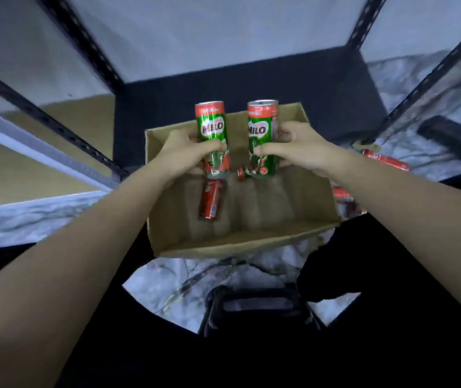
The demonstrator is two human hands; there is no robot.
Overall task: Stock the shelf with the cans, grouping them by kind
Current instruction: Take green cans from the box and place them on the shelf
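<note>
I see a pale marbled floor [165, 287] carrying an open cardboard box [240, 242]. To the right of the box, red cans [386, 159] lie on their sides on the floor. Beyond the box stands a black metal shelf [237, 88], its dark bottom board just behind the box's far wall.

Looks like a stockroom or shop back area. Black slotted-angle steel rack [69, 124] beyond the hands, dark shelf board [251, 88] bare. Open cardboard box [240, 236] sits under the grip on a marble-pattern floor [162, 287], with loose red cans [386, 159] on the floor right of it. Plain pale wall [223, 32] behind. No home furniture visible.
</note>
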